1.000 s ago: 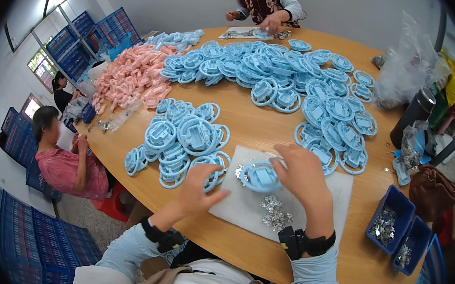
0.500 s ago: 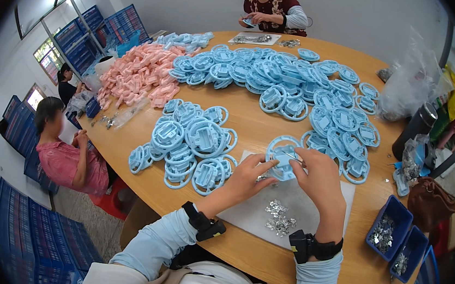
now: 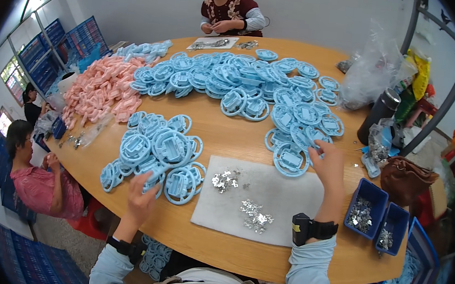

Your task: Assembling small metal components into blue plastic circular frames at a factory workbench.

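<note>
My left hand (image 3: 141, 199) is at the near edge of the left pile of light blue plastic ring-shaped parts (image 3: 172, 146), its fingers apart, with a blue part just behind the fingertips. My right hand (image 3: 326, 161) reaches to the near end of the larger blue pile (image 3: 239, 74), beside a round blue part (image 3: 291, 159). Its fingers are spread and I see nothing held in them. Between my hands lies a pale grey mat (image 3: 288, 189) bearing two small heaps of shiny metal pieces (image 3: 256, 217).
Two dark blue bins (image 3: 367, 202) with metal pieces stand at the right. A black bottle (image 3: 379, 115), a clear plastic bag (image 3: 371, 73) and a brown bag (image 3: 407, 181) line that side. Pink parts (image 3: 104, 83) are heaped far left. Two people sit around the table, another farther back.
The blue part held over the mat has left my hands. My left hand moved left to the smaller pile, my right hand to the right-hand pile. The view shifted right.
</note>
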A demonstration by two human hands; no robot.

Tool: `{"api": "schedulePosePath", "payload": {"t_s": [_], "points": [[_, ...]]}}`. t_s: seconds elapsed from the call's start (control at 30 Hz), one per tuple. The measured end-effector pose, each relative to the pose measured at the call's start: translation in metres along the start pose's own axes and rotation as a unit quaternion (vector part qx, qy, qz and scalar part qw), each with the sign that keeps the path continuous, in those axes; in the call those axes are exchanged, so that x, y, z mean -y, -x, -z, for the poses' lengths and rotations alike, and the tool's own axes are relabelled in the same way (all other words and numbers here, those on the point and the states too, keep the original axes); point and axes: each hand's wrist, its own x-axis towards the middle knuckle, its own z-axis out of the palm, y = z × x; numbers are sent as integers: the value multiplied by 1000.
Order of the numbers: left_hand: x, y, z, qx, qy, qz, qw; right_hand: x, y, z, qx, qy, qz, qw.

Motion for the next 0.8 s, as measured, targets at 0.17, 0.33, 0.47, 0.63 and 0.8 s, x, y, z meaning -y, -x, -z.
{"api": "schedulePosePath", "payload": {"t_s": [0.17,0.33,0.47,0.63,0.8], "points": [[-19,11,-11,25,126,-35,991,9,12,-30,31,86,22,996],[-15,14,-13,40,163,-7,986,-9,0,-53,56,189,68,978],[-12,15,-18,13,185,51,981,-31,-14,-50,14,219,103,970],[-15,24,-16,-7,199,93,976,14,21,-43,66,215,140,964],[-17,38,-18,-1,221,161,962,23,42,-53,134,248,158,946]]}}
